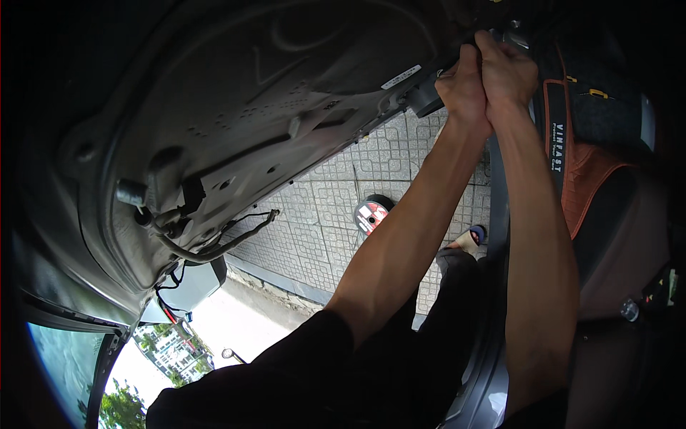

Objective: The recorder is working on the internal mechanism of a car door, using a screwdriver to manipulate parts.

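My left hand [461, 87] and my right hand [509, 77] are side by side and touching, at the edge of a car's door opening. Fingers of both are curled closed, with the thumbs pointing up and away from me. Whatever they grip is hidden by the hands and the dark behind them. A dark block-shaped part [426, 99] sits on the door edge, just left of my left hand. To the left stands the open car door [236, 136], its bare inner panel showing holes and a pale label [401, 77].
A wiring harness [207, 252] hangs loose from the door. Below, a round spool [371, 214] rests on patterned paving [321, 207], near my sandalled foot [468, 239]. An orange-brown and black cover [589, 175] lies inside the car at right, beside the door sill [499, 207].
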Demonstrator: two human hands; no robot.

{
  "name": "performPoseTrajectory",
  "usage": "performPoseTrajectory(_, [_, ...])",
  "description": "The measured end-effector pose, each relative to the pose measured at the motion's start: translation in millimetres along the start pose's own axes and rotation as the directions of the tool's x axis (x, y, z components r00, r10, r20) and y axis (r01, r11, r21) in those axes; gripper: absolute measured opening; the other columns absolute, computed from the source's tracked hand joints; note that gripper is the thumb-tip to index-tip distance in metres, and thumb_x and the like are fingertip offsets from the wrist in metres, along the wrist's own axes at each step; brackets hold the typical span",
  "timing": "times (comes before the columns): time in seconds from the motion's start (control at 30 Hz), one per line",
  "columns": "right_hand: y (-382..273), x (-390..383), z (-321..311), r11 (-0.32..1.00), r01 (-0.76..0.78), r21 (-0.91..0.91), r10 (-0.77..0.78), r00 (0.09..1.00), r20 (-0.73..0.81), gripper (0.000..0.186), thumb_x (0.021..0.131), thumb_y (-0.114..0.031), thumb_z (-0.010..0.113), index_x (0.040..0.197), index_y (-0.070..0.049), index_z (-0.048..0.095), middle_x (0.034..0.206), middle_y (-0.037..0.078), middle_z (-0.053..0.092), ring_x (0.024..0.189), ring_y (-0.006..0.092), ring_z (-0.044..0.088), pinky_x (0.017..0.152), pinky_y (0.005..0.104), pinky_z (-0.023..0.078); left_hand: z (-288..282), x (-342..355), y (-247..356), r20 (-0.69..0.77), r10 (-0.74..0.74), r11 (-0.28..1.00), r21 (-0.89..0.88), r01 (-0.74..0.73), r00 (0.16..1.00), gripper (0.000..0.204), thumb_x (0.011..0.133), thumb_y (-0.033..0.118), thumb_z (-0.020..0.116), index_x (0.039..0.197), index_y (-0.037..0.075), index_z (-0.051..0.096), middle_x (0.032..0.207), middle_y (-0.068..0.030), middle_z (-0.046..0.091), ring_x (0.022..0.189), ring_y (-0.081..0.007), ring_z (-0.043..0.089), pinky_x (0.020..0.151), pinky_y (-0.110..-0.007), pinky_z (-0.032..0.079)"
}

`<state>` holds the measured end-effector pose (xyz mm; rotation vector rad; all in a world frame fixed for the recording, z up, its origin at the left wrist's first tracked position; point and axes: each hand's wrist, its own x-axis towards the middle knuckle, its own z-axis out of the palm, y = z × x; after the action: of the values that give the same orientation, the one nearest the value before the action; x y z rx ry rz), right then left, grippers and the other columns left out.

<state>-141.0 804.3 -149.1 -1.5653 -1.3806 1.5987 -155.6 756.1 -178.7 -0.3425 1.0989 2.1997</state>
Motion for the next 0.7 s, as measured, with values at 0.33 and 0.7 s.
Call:
performPoseTrajectory(0.33, [14, 10, 0, 0.982, 0.007, 0.191, -0.023, 0.996, 0.082, 0.037, 0.077, -0.029, 0.081, 0.09, 0.005, 0.073, 0.083, 0.011, 0.071, 0.076, 0.0147, 0.065, 0.07, 0.0315, 0.055, 12, -9, 9, -0.066, -0.001, 0.997, 0.074, 0.006, 0.998, 0.032, 0.098, 0.024, 0.064, 0.081, -0.003, 0.067, 0.079, -0.0046, 0.066, 0.067, -0.0112, 0.06, 0.057, -0.03, 0.05])
performPoseTrajectory(0.7, [11, 7, -9, 0.999, 0.035, 0.035, -0.038, 0.997, 0.072, 0.039, 0.075, -0.034, 0.078, 0.085, 0.003, 0.073, 0.076, 0.011, 0.072, 0.074, 0.0171, 0.068, 0.075, 0.0335, 0.055, 13, -13, 8, -0.104, 0.012, 0.981, 0.194, 0.008, 0.995, 0.031, 0.099, 0.021, 0.063, 0.079, -0.002, 0.067, 0.078, -0.0033, 0.066, 0.068, -0.0087, 0.059, 0.057, -0.029, 0.051])
